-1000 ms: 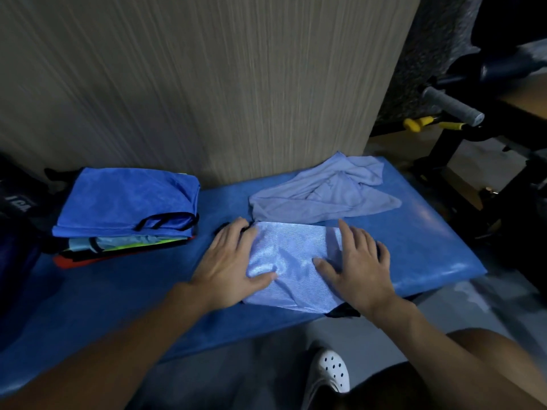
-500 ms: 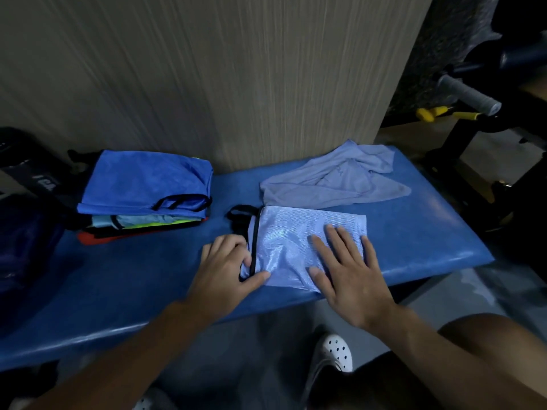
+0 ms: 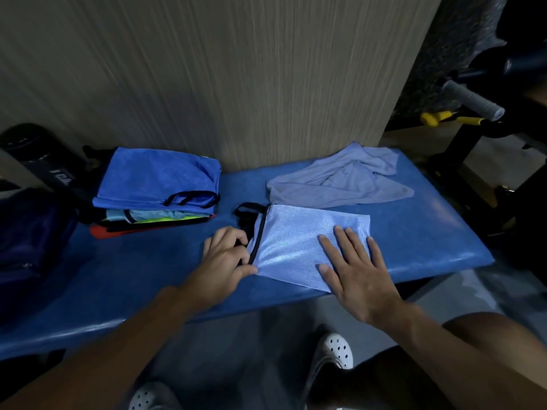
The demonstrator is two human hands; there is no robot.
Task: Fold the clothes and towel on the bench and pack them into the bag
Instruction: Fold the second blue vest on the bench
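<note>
I note a dark bag at the desk's left end, with a stack of folded clothes by the back edge. Near the front edge, the left grip pinches the black-trimmed side of a folded pale-blue garment. The right grip lies spread flat on it. A crumpled towel sits toward the back right corner.

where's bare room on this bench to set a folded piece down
Bare bench in front of the folded stack, left of the left hand; also the right end past the pale garment. Crowded mid-bench: right hand, garment, crumpled cloth.
</note>
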